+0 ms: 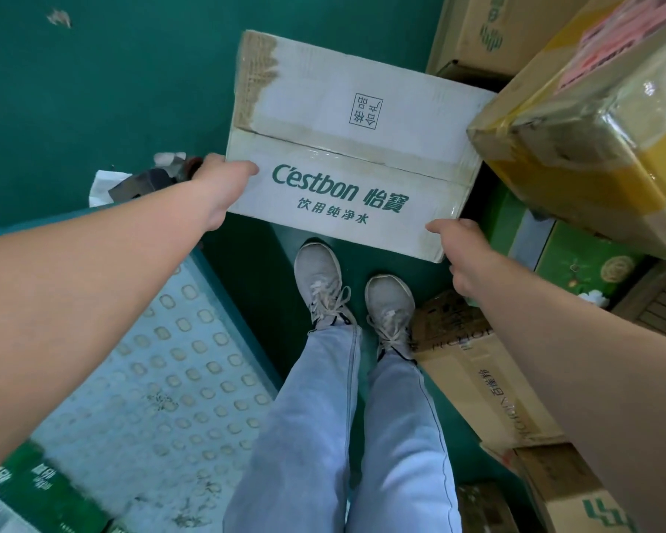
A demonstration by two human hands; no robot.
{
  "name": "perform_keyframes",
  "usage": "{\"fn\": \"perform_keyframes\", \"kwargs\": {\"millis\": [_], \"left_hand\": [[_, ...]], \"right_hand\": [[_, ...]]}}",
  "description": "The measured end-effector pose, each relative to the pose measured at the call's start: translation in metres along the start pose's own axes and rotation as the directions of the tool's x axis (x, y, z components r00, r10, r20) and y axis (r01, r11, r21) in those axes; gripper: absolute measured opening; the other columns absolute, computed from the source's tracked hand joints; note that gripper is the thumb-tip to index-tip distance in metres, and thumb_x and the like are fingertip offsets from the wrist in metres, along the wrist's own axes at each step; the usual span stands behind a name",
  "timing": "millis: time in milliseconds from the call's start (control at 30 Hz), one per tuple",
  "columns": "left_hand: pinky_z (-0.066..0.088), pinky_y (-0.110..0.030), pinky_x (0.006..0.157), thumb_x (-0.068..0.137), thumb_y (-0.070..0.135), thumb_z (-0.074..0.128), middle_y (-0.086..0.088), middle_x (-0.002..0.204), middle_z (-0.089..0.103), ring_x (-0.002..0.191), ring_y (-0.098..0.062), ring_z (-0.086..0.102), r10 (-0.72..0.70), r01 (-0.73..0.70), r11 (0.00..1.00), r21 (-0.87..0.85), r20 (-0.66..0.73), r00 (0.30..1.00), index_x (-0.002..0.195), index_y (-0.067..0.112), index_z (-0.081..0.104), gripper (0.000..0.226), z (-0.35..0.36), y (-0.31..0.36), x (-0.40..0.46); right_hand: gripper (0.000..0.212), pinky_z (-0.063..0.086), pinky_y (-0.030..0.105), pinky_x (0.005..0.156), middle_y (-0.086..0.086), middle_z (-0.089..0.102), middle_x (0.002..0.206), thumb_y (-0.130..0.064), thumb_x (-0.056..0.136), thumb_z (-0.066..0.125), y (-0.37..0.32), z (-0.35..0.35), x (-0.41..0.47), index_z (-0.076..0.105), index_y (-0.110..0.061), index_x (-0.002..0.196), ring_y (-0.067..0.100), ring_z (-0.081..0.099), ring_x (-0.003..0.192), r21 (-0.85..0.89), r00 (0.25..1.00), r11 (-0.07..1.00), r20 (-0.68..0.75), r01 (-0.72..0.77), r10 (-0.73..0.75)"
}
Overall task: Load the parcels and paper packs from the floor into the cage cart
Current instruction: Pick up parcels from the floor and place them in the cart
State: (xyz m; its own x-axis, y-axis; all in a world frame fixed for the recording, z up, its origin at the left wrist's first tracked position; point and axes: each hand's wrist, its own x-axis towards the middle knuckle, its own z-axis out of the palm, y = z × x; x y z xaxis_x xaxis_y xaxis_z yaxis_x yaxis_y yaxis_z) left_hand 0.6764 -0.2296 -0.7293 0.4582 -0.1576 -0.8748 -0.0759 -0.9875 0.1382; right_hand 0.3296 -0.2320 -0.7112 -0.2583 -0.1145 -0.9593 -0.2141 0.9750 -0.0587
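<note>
A white carton [347, 148] printed "C'estbon" in green is held above the green floor in front of my feet. My left hand [224, 186] grips its near left corner, thumb on top and fingers hidden under the edge. My right hand [460, 251] grips the near right corner, thumb on top. The cart's pale blue perforated deck [170, 371] lies at lower left, with a green-and-white pack [35, 494] on it near the frame's bottom.
A taped yellow-brown parcel [593, 140] juts in at upper right, touching the carton's far right side. Brown cartons [477, 371] and a green box [581, 259] are stacked along the right. A cart caster [150, 182] shows beside my left hand. My shoes [354, 302] stand on the floor.
</note>
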Motion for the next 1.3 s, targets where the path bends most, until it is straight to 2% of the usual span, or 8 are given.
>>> {"fn": "perform_keyframes", "kwargs": {"millis": [133, 233, 267, 333, 633, 933, 1133, 1300], "left_hand": [[0.053, -0.037, 0.092, 0.092, 0.037, 0.066, -0.001, 0.121, 0.060, 0.105, -0.020, 0.061, 0.062, -0.063, 0.998, -0.003, -0.063, 0.996, 0.120, 0.022, 0.041, 0.040, -0.006, 0.003, -0.049], [0.046, -0.031, 0.071, 0.095, 0.039, 0.063, -0.002, 0.115, 0.058, 0.094, -0.019, 0.057, 0.102, -0.099, 0.995, 0.032, -0.103, 0.989, 0.118, 0.023, 0.039, 0.036, -0.016, -0.001, -0.083], [0.043, -0.030, 0.066, 0.095, 0.040, 0.063, -0.001, 0.112, 0.058, 0.089, -0.018, 0.056, 0.118, -0.112, 0.992, 0.061, -0.110, 0.987, 0.120, 0.022, 0.041, 0.038, -0.022, -0.001, -0.098], [0.045, -0.029, 0.064, 0.090, 0.046, 0.064, -0.002, 0.111, 0.063, 0.088, -0.019, 0.061, 0.122, -0.112, 0.989, 0.094, -0.111, 0.986, 0.124, 0.016, 0.052, 0.047, -0.034, -0.002, -0.121], [0.047, -0.032, 0.071, 0.094, 0.043, 0.062, -0.005, 0.113, 0.065, 0.097, -0.027, 0.064, 0.086, -0.079, 0.995, 0.057, -0.144, 0.986, 0.125, 0.014, 0.055, 0.042, -0.082, -0.021, -0.251], [0.051, -0.035, 0.079, 0.094, 0.039, 0.061, -0.003, 0.116, 0.064, 0.099, -0.025, 0.062, 0.082, -0.105, 0.989, -0.100, -0.210, 0.974, 0.131, 0.017, 0.051, 0.045, -0.157, -0.058, -0.424], [0.034, -0.030, 0.059, 0.096, 0.040, 0.060, -0.005, 0.114, 0.061, 0.078, -0.014, 0.053, 0.010, -0.071, 0.972, -0.223, -0.264, 0.964, 0.131, 0.014, 0.052, 0.044, -0.210, -0.109, -0.518], [0.036, -0.031, 0.059, 0.094, 0.040, 0.061, -0.008, 0.118, 0.062, 0.087, -0.021, 0.057, -0.081, -0.030, 0.910, -0.413, -0.249, 0.965, 0.132, 0.012, 0.052, 0.049, -0.246, -0.174, -0.571]], "right_hand": [[0.049, 0.035, 0.025, 0.063, -0.001, 0.057, 0.127, -0.025, 0.100, 0.061, 0.006, -0.010, -0.024, 0.039, -0.023, 0.143, 0.009, 0.054, 0.091, 0.040, 0.999, 0.999, -0.029, 0.025, -0.024], [0.060, 0.047, 0.034, 0.096, -0.008, 0.052, 0.136, -0.045, 0.098, 0.063, 0.005, -0.027, -0.056, 0.036, -0.028, 0.149, 0.015, 0.054, 0.114, 0.026, 0.999, 0.999, -0.025, 0.030, -0.029], [0.066, 0.042, 0.039, 0.108, -0.008, 0.048, 0.138, -0.053, 0.097, 0.062, 0.005, -0.034, -0.067, 0.033, -0.029, 0.152, 0.018, 0.049, 0.123, 0.012, 1.000, 1.000, -0.024, 0.017, -0.016], [0.072, 0.037, 0.047, 0.115, -0.005, 0.046, 0.141, -0.063, 0.094, 0.060, 0.006, -0.047, -0.090, 0.033, -0.029, 0.152, 0.024, 0.046, 0.131, -0.023, 0.999, 1.000, -0.037, 0.005, -0.005], [0.082, 0.046, 0.057, 0.109, 0.004, 0.056, 0.141, -0.064, 0.088, 0.065, 0.039, -0.097, -0.223, 0.034, -0.027, 0.153, 0.032, 0.058, 0.124, -0.066, 0.996, 0.993, 0.011, 0.093, -0.092], [0.067, 0.053, 0.052, 0.103, 0.002, 0.062, 0.129, -0.053, 0.096, 0.063, 0.055, -0.141, -0.397, 0.034, -0.023, 0.149, 0.027, 0.065, 0.112, -0.086, 0.979, 0.978, 0.096, 0.190, -0.182], [0.066, 0.053, 0.044, 0.092, 0.005, 0.058, 0.127, -0.052, 0.095, 0.065, 0.047, -0.137, -0.497, 0.034, -0.023, 0.145, 0.023, 0.063, 0.106, -0.168, 0.946, 0.933, 0.111, 0.319, -0.304], [0.069, 0.052, 0.049, 0.095, 0.008, 0.053, 0.126, -0.059, 0.092, 0.064, 0.040, -0.104, -0.562, 0.033, -0.020, 0.138, 0.028, 0.057, 0.109, -0.318, 0.913, 0.856, 0.132, 0.409, -0.387]]}}
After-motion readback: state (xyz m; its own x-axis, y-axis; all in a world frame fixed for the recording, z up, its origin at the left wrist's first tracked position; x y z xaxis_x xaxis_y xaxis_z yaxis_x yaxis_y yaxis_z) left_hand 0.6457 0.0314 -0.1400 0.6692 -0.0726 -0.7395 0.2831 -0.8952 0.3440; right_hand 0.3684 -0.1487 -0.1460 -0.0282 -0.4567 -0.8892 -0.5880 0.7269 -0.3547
